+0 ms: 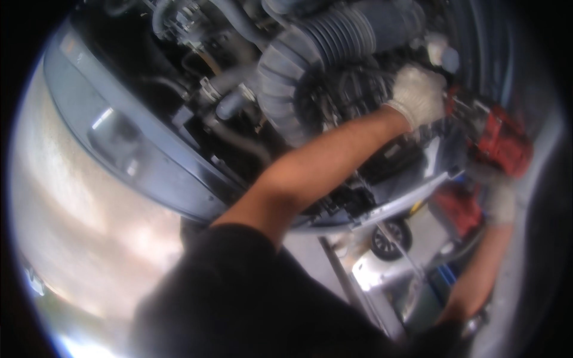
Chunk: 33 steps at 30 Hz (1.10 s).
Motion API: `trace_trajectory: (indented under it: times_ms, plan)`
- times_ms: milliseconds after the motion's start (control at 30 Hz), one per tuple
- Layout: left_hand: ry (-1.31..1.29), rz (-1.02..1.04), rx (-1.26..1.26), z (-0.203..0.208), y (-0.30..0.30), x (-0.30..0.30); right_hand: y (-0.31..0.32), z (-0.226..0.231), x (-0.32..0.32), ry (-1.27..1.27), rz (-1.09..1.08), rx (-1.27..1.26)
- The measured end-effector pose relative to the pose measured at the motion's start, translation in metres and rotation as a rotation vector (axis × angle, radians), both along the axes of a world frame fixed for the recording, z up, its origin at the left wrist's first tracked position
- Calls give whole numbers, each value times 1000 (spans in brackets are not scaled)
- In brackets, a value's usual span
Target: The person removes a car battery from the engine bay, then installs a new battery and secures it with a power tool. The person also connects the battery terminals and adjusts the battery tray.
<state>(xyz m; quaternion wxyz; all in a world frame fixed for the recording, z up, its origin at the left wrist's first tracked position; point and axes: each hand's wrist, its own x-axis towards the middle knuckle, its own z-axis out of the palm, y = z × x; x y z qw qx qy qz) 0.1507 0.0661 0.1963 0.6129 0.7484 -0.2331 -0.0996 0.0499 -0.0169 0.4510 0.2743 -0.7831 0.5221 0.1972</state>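
Two gloved hands (418,92) worked over an open engine bay, their bare forearms coming out of black sleeves (227,292). One arm, the left, stretched across the middle, its pale knit glove back-up beside the near end of a red part (507,143) on the right. Its fingers were hidden beyond the back of the hand, so I could not tell whether they were apart or clamped. Lower down, the right hand (501,200) was blurred just below that red part, near a second red piece (459,209); its fingers' state could not be told either. A thick ribbed grey hose (286,71) curved above the left forearm. At the left lay a blue-grey body panel (143,149); below, a dark spoked wheel (392,240) showed beyond the bay's edge.
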Motion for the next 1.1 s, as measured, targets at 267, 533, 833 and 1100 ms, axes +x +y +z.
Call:
trace_trajectory:
  times_ms: [267, 533, 833, 1100]
  plan:
    - [39, -75, 54, 2, 3, -2, -16, -1, -18, 13, 65, -25]
    - [15, -105, 70, -5, 13, 5, -19, 1, -8, 25, 411, -67]
    - [-66, -61, 94, -1, 20, 8, 21, 7, 37, -5, 349, -121]
    - [-303, 8, -261, 24, 37, -11, 63, 41, -22, -14, 413, -257]
